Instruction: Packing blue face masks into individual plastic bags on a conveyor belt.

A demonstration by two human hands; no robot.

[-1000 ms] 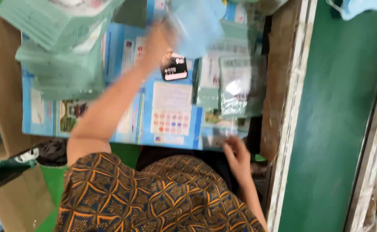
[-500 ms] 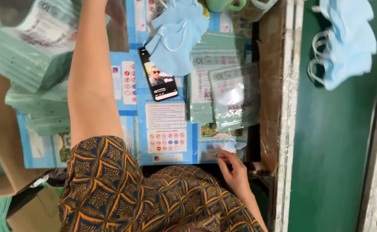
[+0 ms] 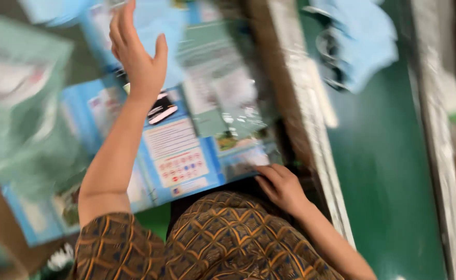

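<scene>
The left hand (image 3: 137,54) is raised over the worktable with its fingers spread open and holding nothing; below and beside it lie blue printed packaging sheets (image 3: 178,155), and a black phone (image 3: 161,110) lies on them just beside the wrist. The right hand (image 3: 282,187) rests low at the near edge of the table, fingers loosely bent and touching the corner of a sheet, gripping nothing that can be seen. To the right of the sheets a pale metal rail (image 3: 311,129) runs along the edge of the table, and beyond it there is a green conveyor belt (image 3: 389,171) with much open surface. A pile of light blue face masks (image 3: 360,44) lies at the far part of the belt, well apart from both hands. On the left, stacks of green pouches (image 3: 23,103) take up that side, so free room for the left arm is mainly above the sheets. The person's patterned brown clothing (image 3: 212,243) hides the near edge of the table. The whole view is blurred, so the print on the sheets and the exact shape of the masks are hard to make out, and the pouches are cut off at the left.
</scene>
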